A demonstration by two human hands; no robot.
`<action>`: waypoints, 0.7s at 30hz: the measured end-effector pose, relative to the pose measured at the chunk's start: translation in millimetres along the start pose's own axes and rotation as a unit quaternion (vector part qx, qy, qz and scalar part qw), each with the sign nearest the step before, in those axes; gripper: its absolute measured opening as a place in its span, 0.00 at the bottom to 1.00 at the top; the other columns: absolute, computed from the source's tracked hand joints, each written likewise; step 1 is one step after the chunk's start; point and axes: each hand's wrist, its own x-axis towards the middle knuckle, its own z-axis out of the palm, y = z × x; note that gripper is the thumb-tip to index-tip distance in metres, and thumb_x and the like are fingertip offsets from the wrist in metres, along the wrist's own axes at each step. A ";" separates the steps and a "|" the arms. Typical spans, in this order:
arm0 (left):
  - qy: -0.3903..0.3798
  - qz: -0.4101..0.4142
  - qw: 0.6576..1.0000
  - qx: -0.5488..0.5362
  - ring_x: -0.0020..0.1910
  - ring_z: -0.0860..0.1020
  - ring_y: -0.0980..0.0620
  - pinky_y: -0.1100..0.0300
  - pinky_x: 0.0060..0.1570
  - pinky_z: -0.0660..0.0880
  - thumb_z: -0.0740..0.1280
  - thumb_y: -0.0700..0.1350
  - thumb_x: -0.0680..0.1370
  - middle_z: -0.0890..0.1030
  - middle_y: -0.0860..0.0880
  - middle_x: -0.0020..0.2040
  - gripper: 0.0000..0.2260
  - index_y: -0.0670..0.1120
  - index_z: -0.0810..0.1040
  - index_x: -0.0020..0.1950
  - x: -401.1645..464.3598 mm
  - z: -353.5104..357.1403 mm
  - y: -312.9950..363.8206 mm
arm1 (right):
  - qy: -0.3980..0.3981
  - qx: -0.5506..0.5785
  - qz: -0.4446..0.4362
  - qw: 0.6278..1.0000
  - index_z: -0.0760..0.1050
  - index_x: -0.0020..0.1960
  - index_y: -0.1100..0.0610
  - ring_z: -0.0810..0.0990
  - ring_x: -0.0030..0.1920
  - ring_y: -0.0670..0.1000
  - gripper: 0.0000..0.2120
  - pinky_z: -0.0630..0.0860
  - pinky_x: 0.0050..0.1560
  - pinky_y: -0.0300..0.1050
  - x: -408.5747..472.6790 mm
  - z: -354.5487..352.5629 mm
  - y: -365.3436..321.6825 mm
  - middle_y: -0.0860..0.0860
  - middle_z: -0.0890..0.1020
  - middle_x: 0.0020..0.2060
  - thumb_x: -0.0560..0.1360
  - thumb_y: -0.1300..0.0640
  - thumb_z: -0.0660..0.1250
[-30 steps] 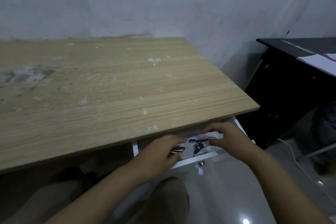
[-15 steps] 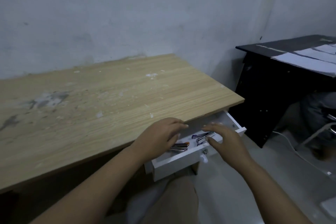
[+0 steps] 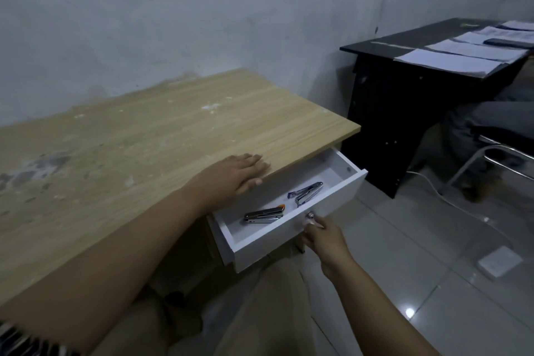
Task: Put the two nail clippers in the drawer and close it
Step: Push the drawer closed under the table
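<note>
A white drawer [image 3: 291, 235] stands pulled out under the right end of the wooden desk [image 3: 138, 147]. Two metal nail clippers lie inside it: one with an orange tip [image 3: 264, 215] on the left, one with a purple part [image 3: 307, 193] on the right, apart from each other. My left hand [image 3: 231, 178] rests flat on the desk's front edge, fingers spread, holding nothing. My right hand [image 3: 323, 235] is below the drawer front, its fingertips pinching the small metal knob [image 3: 310, 215].
A black desk [image 3: 404, 101] with sheets of paper stands to the right against the wall. A chair with a metal frame [image 3: 491, 159] and a white cable [image 3: 450, 199] are on the tiled floor. My knees are under the drawer.
Both hands have left the inside of the drawer. The left hand moved up onto the desk edge; the right hand dropped to the knob. The view has pulled back and the drawer shows fully.
</note>
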 end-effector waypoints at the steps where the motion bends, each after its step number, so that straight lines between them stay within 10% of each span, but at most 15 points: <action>1: -0.001 -0.004 1.000 -0.004 0.74 0.57 0.48 0.61 0.70 0.49 0.52 0.51 0.81 0.59 0.45 0.75 0.21 0.50 0.57 0.73 -1.0 2.2 -1.8 | 0.003 0.021 0.005 1.000 0.72 0.60 0.65 0.80 0.52 0.62 0.14 0.73 0.64 0.62 2.4 0.4 0.2 0.57 0.80 0.45 0.75 0.65 0.63; 10: 0.012 -0.027 0.998 -0.050 0.74 0.57 0.50 0.63 0.69 0.48 0.52 0.51 0.81 0.61 0.46 0.75 0.19 0.52 0.59 0.72 -3.5 11.2 -6.0 | 0.001 0.160 0.067 0.985 0.73 0.54 0.74 0.80 0.35 0.56 0.12 0.82 0.30 0.37 16.7 -5.4 -0.9 0.60 0.79 0.35 0.72 0.70 0.66; 21: 0.030 -0.036 0.996 -0.078 0.72 0.60 0.52 0.59 0.69 0.53 0.51 0.53 0.80 0.65 0.49 0.73 0.18 0.55 0.62 0.70 -0.9 15.3 -11.4 | 0.000 0.124 0.060 0.991 0.77 0.43 0.67 0.80 0.24 0.48 0.04 0.78 0.23 0.36 30.9 -13.8 -14.3 0.57 0.79 0.32 0.73 0.65 0.66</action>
